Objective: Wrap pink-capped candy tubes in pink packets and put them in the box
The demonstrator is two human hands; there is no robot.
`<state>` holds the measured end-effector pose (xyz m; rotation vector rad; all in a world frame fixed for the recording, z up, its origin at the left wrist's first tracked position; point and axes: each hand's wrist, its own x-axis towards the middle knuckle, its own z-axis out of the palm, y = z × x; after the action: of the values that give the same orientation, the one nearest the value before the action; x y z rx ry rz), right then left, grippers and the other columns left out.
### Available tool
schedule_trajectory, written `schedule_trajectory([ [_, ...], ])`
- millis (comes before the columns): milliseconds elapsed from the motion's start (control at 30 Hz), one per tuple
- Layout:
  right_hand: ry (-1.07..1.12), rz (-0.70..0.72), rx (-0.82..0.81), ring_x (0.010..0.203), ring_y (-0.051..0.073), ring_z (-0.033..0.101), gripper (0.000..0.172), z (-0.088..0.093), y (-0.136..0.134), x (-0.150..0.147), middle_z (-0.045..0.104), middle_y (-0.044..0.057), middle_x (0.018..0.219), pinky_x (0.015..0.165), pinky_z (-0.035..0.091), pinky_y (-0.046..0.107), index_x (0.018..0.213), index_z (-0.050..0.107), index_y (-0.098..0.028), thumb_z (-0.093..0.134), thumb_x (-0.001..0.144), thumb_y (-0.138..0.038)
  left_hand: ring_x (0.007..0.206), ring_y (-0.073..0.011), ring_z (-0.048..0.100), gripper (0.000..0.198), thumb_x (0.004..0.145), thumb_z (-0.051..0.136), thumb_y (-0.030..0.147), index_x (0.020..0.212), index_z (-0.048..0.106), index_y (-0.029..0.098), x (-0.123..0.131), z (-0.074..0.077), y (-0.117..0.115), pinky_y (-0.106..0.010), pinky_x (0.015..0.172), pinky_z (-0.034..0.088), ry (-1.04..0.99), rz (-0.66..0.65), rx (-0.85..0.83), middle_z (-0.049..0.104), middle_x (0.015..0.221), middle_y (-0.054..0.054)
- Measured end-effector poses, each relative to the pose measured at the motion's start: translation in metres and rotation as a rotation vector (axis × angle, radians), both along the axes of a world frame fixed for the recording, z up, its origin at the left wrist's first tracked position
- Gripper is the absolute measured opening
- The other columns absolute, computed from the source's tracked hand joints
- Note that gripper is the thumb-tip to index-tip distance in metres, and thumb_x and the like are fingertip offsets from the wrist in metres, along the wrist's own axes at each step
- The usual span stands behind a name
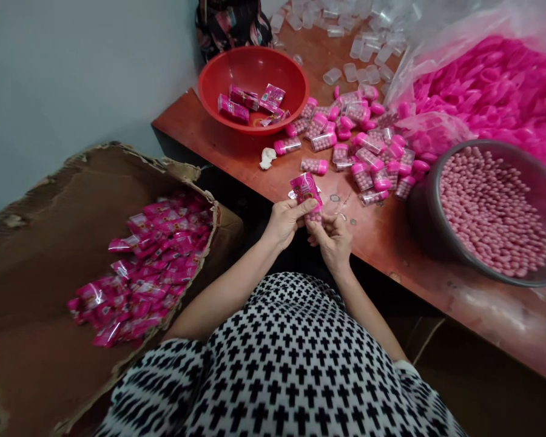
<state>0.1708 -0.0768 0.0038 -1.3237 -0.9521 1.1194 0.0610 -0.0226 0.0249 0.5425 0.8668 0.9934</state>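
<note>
My left hand (pixel 286 222) and my right hand (pixel 332 240) meet at the near edge of a reddish wooden table (pixel 437 285). Both are closed on a pink printed packet (pixel 306 188) that holds a small bottle of pink candy. The left thumb presses the packet's side, and the right fingers pinch its lower end. Just beyond lies a heap of filled small bottles with pink caps (pixel 359 145). A single filled bottle (pixel 314 165) lies apart, nearest the packet.
A red bowl (pixel 218 73) with a few pink packets stands at the table's far left. A grey bowl (pixel 421 206) of pink candy balls sits right, behind it a plastic bag of pink caps (pixel 495 85) and empty clear bottles (pixel 364 42). A cardboard box (pixel 50 243) of finished packets sits left.
</note>
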Motion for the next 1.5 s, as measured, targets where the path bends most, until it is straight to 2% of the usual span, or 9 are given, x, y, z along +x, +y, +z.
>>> schedule_trajectory([
  [200, 0.228, 0.05, -0.054, 0.039, 0.009, 0.058, 0.032, 0.0, 0.004, 0.001, 0.069, -0.005, 0.062, 0.034, 0.046, 0.018, 0.082, 0.051, -0.021, 0.073, 0.07, -0.041, 0.045, -0.0095, 0.051, 0.032, 0.056, 0.083, 0.037, 0.06, 0.066, 0.01, -0.004, -0.001, -0.004, -0.024, 0.045, 0.043, 0.015, -0.126, 0.042, 0.06, 0.054, -0.003],
  [433, 0.259, 0.138, -0.013, 0.067, 0.015, 0.07, 0.037, 0.002, -0.004, 0.003, 0.072, -0.001, 0.081, 0.06, 0.061, 0.03, 0.1, 0.057, -0.023, 0.073, 0.072, -0.039, 0.055, -0.01, 0.059, 0.034, 0.05, 0.086, 0.034, 0.06, 0.065, 0.01, -0.005, 0.0, -0.012, -0.023, 0.056, 0.049, 0.0, 0.066, -0.037, 0.066, 0.062, -0.004],
  [667, 0.247, 0.111, -0.002, 0.045, 0.01, 0.061, 0.029, 0.006, 0.012, -0.008, 0.064, -0.008, 0.058, 0.046, 0.055, 0.023, 0.077, 0.053, -0.021, 0.076, 0.069, -0.036, 0.056, -0.0103, 0.059, 0.033, 0.055, 0.085, 0.034, 0.062, 0.065, 0.009, -0.015, 0.004, -0.034, -0.025, 0.061, 0.051, -0.091, 0.033, -0.07, 0.064, 0.06, -0.003],
  [867, 0.224, 0.28, -0.021, 0.049, 0.011, 0.064, 0.03, 0.017, 0.02, -0.021, 0.069, -0.003, 0.063, 0.044, 0.052, 0.021, 0.078, 0.056, -0.02, 0.073, 0.071, -0.043, 0.097, -0.0184, 0.066, 0.055, 0.073, 0.054, 0.07, 0.093, 0.067, 0.021, -0.075, 0.021, -0.045, -0.031, 0.088, 0.052, -0.019, 0.649, 0.054, 0.072, 0.102, -0.006],
  [1000, 0.166, 0.201, -0.024, 0.046, 0.009, 0.062, 0.029, 0.011, 0.019, -0.017, 0.068, -0.003, 0.062, 0.042, 0.05, 0.018, 0.075, 0.056, -0.019, 0.069, 0.075, -0.045, 0.109, -0.0239, 0.062, 0.063, 0.075, 0.054, 0.069, 0.116, 0.059, 0.02, -0.083, 0.0, -0.008, -0.038, 0.095, 0.048, 0.256, 0.603, 0.175, 0.063, 0.122, -0.012],
  [1133, 0.123, 0.196, -0.05, 0.046, 0.009, 0.062, 0.027, 0.007, 0.015, -0.012, 0.068, -0.003, 0.063, 0.041, 0.049, 0.018, 0.074, 0.057, -0.019, 0.067, 0.077, -0.044, 0.13, -0.0288, 0.044, 0.054, 0.071, 0.072, 0.043, 0.119, 0.06, 0.02, -0.066, -0.033, 0.065, -0.04, 0.109, 0.033, 0.905, 0.424, 0.512, 0.048, 0.14, -0.014],
  [1267, 0.084, 0.174, -0.062, 0.046, 0.008, 0.061, 0.026, 0.007, 0.012, -0.004, 0.068, -0.003, 0.063, 0.042, 0.048, 0.018, 0.074, 0.057, -0.018, 0.066, 0.078, -0.042, 0.129, -0.0309, 0.042, 0.028, 0.081, 0.062, 0.029, 0.108, 0.067, 0.023, -0.058, -0.056, 0.119, -0.05, 0.112, 0.022, 1.303, 0.307, 0.616, 0.056, 0.129, -0.013],
  [1367, 0.071, 0.145, -0.068, 0.047, 0.009, 0.061, 0.026, 0.005, 0.013, 0.002, 0.068, -0.002, 0.063, 0.042, 0.048, 0.019, 0.074, 0.057, -0.018, 0.066, 0.078, -0.042, 0.122, -0.0284, 0.047, 0.018, 0.085, 0.057, 0.029, 0.096, 0.07, 0.023, -0.062, -0.065, 0.131, -0.048, 0.11, 0.026, 1.357, 0.313, 0.63, 0.063, 0.118, -0.01],
  [1500, 0.067, 0.131, -0.074, 0.046, 0.009, 0.061, 0.027, 0.002, 0.014, 0.008, 0.068, -0.002, 0.063, 0.042, 0.048, 0.019, 0.074, 0.057, -0.019, 0.067, 0.077, -0.044, 0.129, -0.0276, 0.043, 0.02, 0.081, 0.063, 0.035, 0.094, 0.069, 0.02, -0.062, -0.063, 0.11, -0.045, 0.111, 0.027, 1.345, 0.388, 0.745, 0.06, 0.125, -0.01],
])
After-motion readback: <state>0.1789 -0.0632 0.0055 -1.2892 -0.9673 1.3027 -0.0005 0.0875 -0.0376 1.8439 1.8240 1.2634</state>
